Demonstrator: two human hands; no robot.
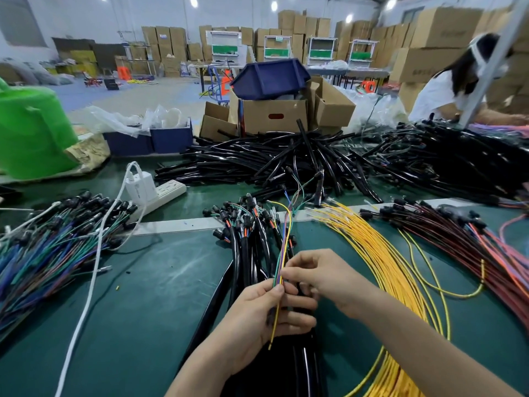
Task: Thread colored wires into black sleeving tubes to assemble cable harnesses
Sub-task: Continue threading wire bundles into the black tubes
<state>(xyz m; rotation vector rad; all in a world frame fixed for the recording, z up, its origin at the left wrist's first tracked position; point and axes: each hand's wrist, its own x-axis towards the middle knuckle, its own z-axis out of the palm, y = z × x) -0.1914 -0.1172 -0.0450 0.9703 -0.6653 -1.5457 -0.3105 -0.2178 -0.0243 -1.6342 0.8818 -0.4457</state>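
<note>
My left hand grips the wires, my right hand pinches them (front edge of the desk); uneven ends may splay and snag.

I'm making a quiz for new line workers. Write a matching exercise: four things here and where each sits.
1. loose yellow wires
2. white plastic power strip
3. dark blue plastic bin
4. large bright green bag

A. atop a cardboard box
B. far left edge
C. white charger plugged in
D. fanned out at right

Pairs: 1-D, 2-C, 3-A, 4-B
</note>
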